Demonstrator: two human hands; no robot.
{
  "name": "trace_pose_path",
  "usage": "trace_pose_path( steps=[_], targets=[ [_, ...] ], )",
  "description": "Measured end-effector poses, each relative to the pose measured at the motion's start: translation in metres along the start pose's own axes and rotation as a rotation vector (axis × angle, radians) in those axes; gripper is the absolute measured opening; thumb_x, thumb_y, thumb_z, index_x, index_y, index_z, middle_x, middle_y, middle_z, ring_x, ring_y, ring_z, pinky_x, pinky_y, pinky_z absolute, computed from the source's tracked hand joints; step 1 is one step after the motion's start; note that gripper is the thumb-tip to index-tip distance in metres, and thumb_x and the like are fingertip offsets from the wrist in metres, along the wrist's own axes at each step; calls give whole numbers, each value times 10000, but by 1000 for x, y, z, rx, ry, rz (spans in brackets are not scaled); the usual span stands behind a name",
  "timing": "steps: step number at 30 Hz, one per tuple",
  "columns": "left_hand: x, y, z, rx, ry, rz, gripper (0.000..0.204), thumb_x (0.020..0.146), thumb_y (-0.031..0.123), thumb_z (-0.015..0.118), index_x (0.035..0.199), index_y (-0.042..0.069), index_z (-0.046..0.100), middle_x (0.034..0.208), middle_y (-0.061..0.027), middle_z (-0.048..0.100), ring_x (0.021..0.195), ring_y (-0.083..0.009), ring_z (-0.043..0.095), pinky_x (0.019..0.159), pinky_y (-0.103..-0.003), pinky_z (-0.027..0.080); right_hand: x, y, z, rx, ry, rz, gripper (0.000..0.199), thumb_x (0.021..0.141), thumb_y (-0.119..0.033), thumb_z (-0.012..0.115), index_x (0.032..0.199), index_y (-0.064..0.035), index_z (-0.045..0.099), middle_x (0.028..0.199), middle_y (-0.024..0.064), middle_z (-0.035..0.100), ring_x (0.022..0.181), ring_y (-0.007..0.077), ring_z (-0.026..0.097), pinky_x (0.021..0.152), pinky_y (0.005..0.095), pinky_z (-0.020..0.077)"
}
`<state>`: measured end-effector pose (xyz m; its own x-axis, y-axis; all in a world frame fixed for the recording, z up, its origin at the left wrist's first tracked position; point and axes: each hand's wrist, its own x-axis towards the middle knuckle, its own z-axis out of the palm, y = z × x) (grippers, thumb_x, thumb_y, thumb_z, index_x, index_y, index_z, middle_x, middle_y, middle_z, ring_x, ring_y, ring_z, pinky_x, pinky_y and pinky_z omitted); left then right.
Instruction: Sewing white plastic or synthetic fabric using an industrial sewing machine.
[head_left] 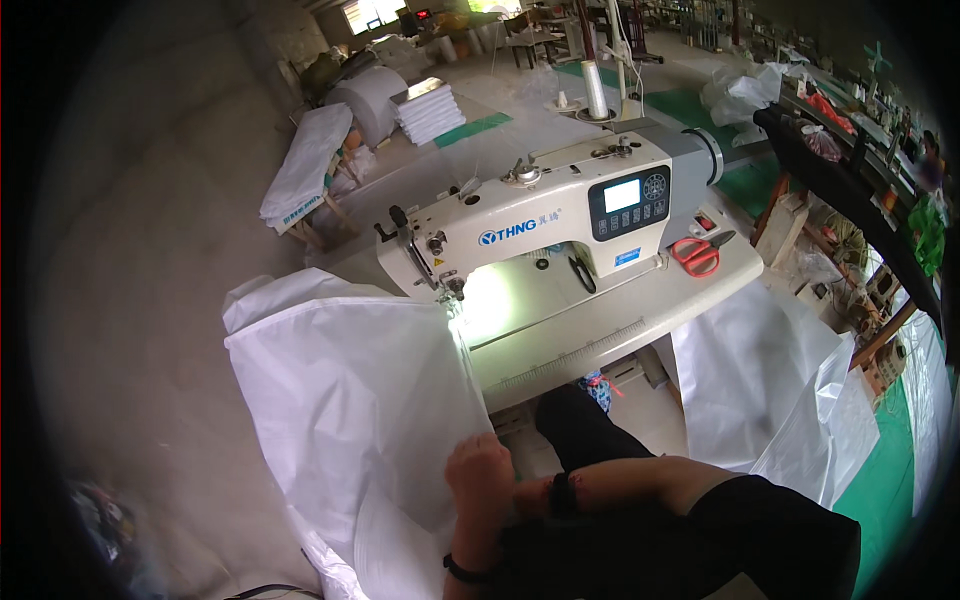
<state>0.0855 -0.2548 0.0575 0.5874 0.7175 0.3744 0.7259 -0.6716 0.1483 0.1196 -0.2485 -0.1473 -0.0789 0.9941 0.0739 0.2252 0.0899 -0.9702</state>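
Note:
A large white sheet of woven plastic or cloth (350, 390) hangs over the left end of the sewing machine (560, 225). Its upper right edge lies at the lit needle area, close to the presser foot (452, 290). My left hand (480, 475) is closed in a fist on the sheet's right edge, below the machine table. Just beside it is my right hand (527, 497), its fingers hidden behind the left. On the machine bed lie black thread snips (582, 273), and red-handled scissors (697, 257) rest at the table's right end.
More white sheeting (760, 370) hangs to the right of the table. A white thread cone (595, 92) stands behind the machine. Farther back are stacked white sheets (430, 112), a big roll (368, 100) and a bench with folded sheets (308, 165). A cluttered dark rack (850, 170) stands at right.

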Motion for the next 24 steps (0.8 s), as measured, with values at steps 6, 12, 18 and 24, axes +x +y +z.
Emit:
trace_pose_path(
  steps=[6,12,18,24],
  targets=[
    [-24,-6,14,-167,-25,-114,157,769,176,564,682,51,525,687,-141,571,660,-342,580,580,-454,449,24,-15,-86,-667,-383,-150,319,869,-264,511,984,20,601,768,166,642,700,325,631,709,426,509],
    [-24,7,11,-241,-48,-116,145,775,165,563,675,66,526,641,-128,572,594,-342,581,529,-458,444,36,-156,-156,-591,362,196,259,857,-184,487,955,53,529,810,226,647,747,361,651,683,438,512],
    [-19,12,12,-334,-51,-147,206,825,225,539,723,46,535,653,-186,567,648,-398,575,585,-477,440,68,-146,-144,-840,272,243,244,832,-119,483,974,78,498,800,220,652,753,337,666,632,413,527],
    [-20,-1,25,-366,-80,-160,161,806,214,553,769,60,582,697,-158,606,657,-378,601,574,-469,458,38,-144,-123,-926,242,245,392,808,-87,475,1125,144,474,789,194,659,739,327,670,609,399,530]
  ],
)
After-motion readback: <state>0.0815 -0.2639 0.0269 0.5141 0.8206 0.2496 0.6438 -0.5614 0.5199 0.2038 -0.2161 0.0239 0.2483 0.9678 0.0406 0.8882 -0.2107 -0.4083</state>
